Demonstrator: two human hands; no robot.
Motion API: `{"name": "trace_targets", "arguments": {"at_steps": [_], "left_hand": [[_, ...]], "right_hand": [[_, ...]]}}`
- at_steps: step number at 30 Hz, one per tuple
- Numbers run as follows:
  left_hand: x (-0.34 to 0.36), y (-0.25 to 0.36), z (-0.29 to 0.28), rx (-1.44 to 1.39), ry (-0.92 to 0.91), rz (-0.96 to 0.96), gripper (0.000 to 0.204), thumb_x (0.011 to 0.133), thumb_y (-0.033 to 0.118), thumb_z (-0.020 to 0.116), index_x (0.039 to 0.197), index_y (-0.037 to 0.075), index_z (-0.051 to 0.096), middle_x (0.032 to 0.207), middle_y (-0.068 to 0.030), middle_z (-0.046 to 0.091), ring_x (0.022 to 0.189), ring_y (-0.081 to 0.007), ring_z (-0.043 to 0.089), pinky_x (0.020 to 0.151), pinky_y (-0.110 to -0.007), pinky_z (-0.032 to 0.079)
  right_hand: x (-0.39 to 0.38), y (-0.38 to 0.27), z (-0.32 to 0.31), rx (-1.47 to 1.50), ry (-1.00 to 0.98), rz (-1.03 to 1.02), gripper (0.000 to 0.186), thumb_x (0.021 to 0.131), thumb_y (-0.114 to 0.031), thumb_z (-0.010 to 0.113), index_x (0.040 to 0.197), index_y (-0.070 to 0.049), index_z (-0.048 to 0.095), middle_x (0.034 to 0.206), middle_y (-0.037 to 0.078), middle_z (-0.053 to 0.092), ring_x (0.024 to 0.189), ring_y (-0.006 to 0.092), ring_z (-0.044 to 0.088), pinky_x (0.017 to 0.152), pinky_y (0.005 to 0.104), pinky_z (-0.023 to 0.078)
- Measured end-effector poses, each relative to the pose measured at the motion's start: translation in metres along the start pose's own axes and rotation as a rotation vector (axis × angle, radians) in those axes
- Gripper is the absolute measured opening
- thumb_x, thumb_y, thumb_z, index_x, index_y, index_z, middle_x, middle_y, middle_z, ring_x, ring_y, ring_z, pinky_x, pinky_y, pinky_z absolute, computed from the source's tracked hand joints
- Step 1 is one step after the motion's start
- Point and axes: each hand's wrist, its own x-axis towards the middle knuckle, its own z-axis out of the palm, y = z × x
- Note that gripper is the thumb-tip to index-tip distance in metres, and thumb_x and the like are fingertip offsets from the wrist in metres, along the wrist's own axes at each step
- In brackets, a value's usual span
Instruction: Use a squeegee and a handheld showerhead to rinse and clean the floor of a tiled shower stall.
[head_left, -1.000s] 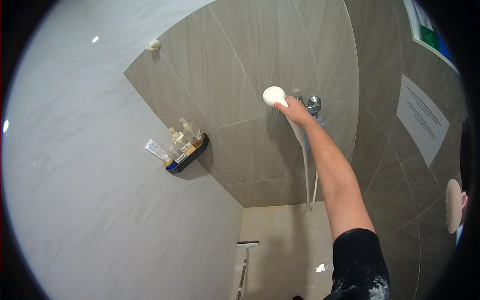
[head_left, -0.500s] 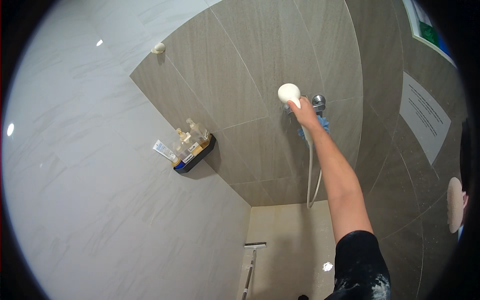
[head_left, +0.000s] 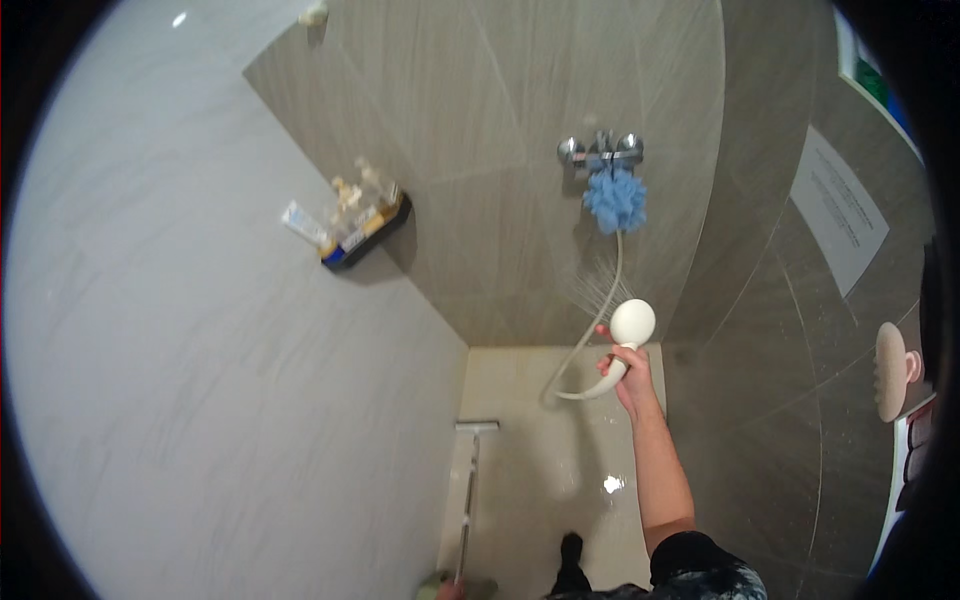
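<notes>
My right hand (head_left: pixel 632 374) is closed round the handle of a white shower head (head_left: pixel 633 321), in front of the grey tiled wall. Thin jets of water spray from its far side toward that wall. A pale hose (head_left: pixel 617 270) loops from the handle up to the chrome mixer tap (head_left: pixel 601 153). Over the hose, just below the tap, hangs a blue mesh bath puff (head_left: pixel 615 200). At the lower edge my left hand (head_left: pixel 450 591), partly cut off, grips the pole of a floor squeegee (head_left: pixel 468 500). Its blade rests on the beige floor near the left wall.
A black corner shelf (head_left: pixel 372 240) holds several pump bottles and a white tube. On the right wall are a printed sheet (head_left: pixel 840 212) and a beige brush (head_left: pixel 890 372). My dark-clad foot (head_left: pixel 571 550) stands on the wet floor (head_left: pixel 530 470).
My right hand has brought the shower head down and nearer, away from the tap. Water jets now show. The view has tilted down, and my left hand has come into sight on the squeegee pole.
</notes>
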Motion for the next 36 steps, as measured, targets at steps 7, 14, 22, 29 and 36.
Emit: {"name": "trace_targets", "arguments": {"at_steps": [7,14,22,29,36], "left_hand": [[-0.026,0.026,-0.002,-0.266,0.052,-0.029,0.035,0.097,0.035,0.055,0.108,0.002,0.053,0.069,-0.0059,0.053,0.050,-0.0160,0.049,0.044,-0.033,0.042],[-0.018,-0.020,-0.016,-0.240,0.068,0.015,0.033,0.094,0.032,0.055,0.099,-0.001,0.054,0.066,-0.0071,0.052,0.049,-0.0178,0.051,0.043,-0.034,0.043],[0.019,-0.080,-0.065,0.007,0.152,0.252,0.032,0.093,0.028,0.057,0.095,-0.003,0.056,0.067,-0.0133,0.058,0.053,-0.0228,0.058,0.046,-0.039,0.046],[0.035,-0.113,-0.135,0.361,0.284,0.463,0.034,0.092,0.030,0.059,0.101,-0.002,0.059,0.078,-0.0215,0.067,0.062,-0.0318,0.067,0.059,-0.043,0.052],[0.066,-0.086,-0.183,0.176,-0.025,0.290,0.035,0.092,0.030,0.056,0.101,-0.004,0.056,0.071,-0.0177,0.061,0.051,-0.0273,0.060,0.048,-0.042,0.048]], "right_hand": [[-0.117,-0.004,-0.016,-0.528,0.208,-0.020,0.057,0.074,-0.001,0.063,0.127,0.000,0.043,0.116,0.014,0.060,0.093,0.0244,0.066,0.067,0.0330,0.054],[-0.187,-0.006,0.036,-0.573,0.307,-0.068,0.060,0.071,-0.001,0.067,0.128,-0.001,0.044,0.115,0.012,0.059,0.105,0.0204,0.060,0.074,0.0348,0.055],[-0.300,0.043,0.054,-1.198,0.221,-0.377,0.060,0.070,-0.003,0.062,0.127,0.000,0.045,0.110,0.011,0.061,0.094,0.0272,0.064,0.082,0.0367,0.052],[-0.380,0.098,0.116,-1.669,0.209,-0.037,0.049,0.070,-0.008,0.069,0.116,0.002,0.054,0.102,0.025,0.067,0.099,0.0389,0.066,0.083,0.0426,0.052],[-0.410,0.211,0.218,-1.710,-0.076,0.048,0.039,0.071,-0.012,0.070,0.105,-0.002,0.054,0.092,0.025,0.066,0.090,0.0441,0.064,0.076,0.0482,0.052]]}}
